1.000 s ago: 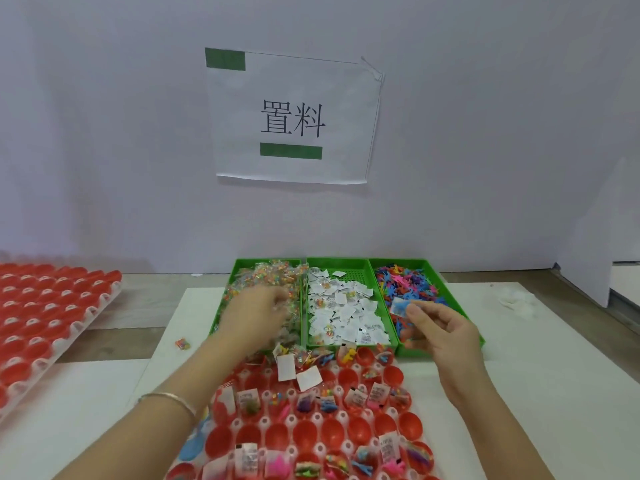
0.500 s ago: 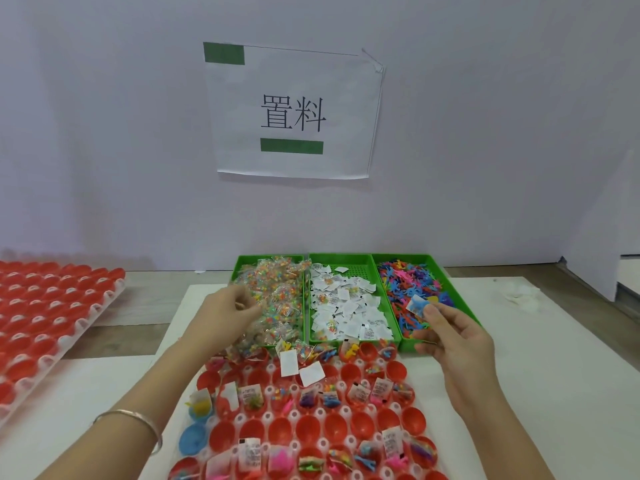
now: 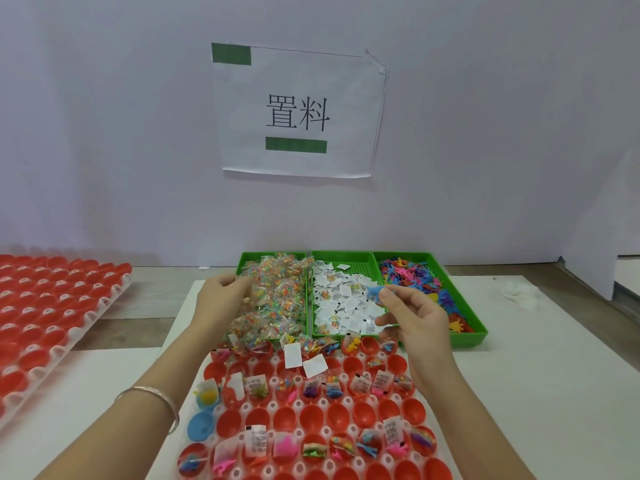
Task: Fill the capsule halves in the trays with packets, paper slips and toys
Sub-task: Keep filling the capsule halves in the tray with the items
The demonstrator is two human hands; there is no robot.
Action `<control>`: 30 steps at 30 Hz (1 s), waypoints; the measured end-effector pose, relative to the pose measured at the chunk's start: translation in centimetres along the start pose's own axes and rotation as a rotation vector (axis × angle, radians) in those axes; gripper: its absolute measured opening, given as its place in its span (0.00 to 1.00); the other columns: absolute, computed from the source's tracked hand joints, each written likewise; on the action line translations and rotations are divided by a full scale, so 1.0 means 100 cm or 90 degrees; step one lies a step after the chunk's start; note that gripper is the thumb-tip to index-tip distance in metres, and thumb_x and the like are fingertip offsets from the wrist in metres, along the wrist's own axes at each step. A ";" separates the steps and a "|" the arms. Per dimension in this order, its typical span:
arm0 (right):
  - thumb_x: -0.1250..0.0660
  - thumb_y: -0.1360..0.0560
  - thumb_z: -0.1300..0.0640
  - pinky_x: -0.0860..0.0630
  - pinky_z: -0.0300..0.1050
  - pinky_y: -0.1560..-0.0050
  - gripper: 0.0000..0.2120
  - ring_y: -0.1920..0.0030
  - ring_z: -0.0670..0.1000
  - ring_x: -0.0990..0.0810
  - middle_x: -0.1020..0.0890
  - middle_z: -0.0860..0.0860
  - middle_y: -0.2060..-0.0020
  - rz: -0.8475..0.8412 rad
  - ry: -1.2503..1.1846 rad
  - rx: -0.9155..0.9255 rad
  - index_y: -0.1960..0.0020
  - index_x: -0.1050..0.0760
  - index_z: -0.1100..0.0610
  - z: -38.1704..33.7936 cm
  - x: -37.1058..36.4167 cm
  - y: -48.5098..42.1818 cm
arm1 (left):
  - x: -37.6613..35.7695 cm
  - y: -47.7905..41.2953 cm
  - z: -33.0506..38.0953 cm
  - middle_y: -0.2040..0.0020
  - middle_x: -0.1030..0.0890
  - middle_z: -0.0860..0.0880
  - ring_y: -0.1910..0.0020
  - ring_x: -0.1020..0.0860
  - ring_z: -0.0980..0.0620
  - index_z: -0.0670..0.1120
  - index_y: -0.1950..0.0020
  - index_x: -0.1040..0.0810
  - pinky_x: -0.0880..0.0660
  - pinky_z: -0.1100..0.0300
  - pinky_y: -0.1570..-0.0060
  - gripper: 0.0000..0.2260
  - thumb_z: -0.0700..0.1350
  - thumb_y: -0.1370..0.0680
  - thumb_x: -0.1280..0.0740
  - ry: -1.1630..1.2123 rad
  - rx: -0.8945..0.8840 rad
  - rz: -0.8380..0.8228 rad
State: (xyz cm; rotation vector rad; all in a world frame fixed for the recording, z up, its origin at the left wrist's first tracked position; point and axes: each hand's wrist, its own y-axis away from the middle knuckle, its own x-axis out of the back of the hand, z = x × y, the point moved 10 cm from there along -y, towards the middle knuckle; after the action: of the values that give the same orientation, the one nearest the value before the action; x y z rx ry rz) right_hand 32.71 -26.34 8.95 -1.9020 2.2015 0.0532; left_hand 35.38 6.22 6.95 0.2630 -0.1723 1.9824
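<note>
Right hand point(image 3: 414, 318) pinches a blue toy point(image 3: 374, 292) over the paper slips point(image 3: 341, 301); at nine o'clock, left hand point(image 3: 221, 299) grips clear packets point(image 3: 277, 292).

A: What sort of place is shown?
B: A small packing station: green bins point(image 3: 464, 336) stocked with parts, capsule trays point(image 3: 104, 306) laid out, a printed sign point(image 3: 298, 109) taped up.
</note>
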 end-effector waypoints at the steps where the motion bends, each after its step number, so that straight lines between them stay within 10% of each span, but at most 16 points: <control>1: 0.29 0.26 0.58 0.25 0.39 0.73 0.03 0.69 0.47 0.20 0.16 0.49 0.64 0.005 0.001 -0.002 0.52 0.19 0.55 0.001 0.000 0.001 | 0.000 0.001 -0.002 0.64 0.23 0.44 0.66 0.19 0.47 0.42 0.66 0.28 0.27 0.61 0.73 0.09 0.38 0.25 0.36 0.008 0.004 0.000; 8: 0.28 0.28 0.58 0.23 0.40 0.70 0.06 0.66 0.47 0.19 0.14 0.52 0.60 -0.107 0.045 -0.033 0.51 0.18 0.56 0.002 -0.031 0.009 | -0.007 0.023 0.027 0.71 0.20 0.51 0.68 0.19 0.58 0.40 0.64 0.26 0.25 0.65 0.66 0.08 0.35 0.25 0.35 0.048 -0.094 -0.031; 20: 0.29 0.32 0.55 0.20 0.42 0.61 0.12 0.56 0.50 0.16 0.14 0.53 0.56 -0.177 -0.221 -0.128 0.51 0.18 0.60 -0.003 -0.086 0.024 | -0.065 0.092 0.066 0.59 0.16 0.41 0.58 0.16 0.44 0.44 0.69 0.21 0.20 0.58 0.54 0.15 0.30 0.26 0.32 0.408 -0.108 -0.116; 27: 0.27 0.35 0.56 0.19 0.42 0.58 0.23 0.56 0.51 0.16 0.14 0.53 0.56 -0.145 -0.190 -0.129 0.40 0.25 0.56 -0.006 -0.075 0.024 | -0.066 0.097 0.068 0.55 0.15 0.44 0.51 0.17 0.39 0.47 0.71 0.21 0.20 0.56 0.51 0.18 0.28 0.26 0.34 0.387 -0.129 -0.139; 30: 0.30 0.31 0.54 0.20 0.42 0.56 0.13 0.55 0.50 0.17 0.15 0.51 0.58 -0.208 -0.163 -0.132 0.48 0.20 0.58 -0.006 -0.084 0.030 | -0.066 0.099 0.069 0.57 0.16 0.45 0.52 0.18 0.42 0.43 0.68 0.23 0.20 0.57 0.52 0.14 0.28 0.26 0.34 0.364 -0.146 -0.146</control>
State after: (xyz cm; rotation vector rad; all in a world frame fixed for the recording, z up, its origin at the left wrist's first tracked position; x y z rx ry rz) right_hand 30.77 -17.82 10.84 -2.1989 1.7580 0.4581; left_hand 29.74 -5.33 11.88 -0.4148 0.0025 1.7158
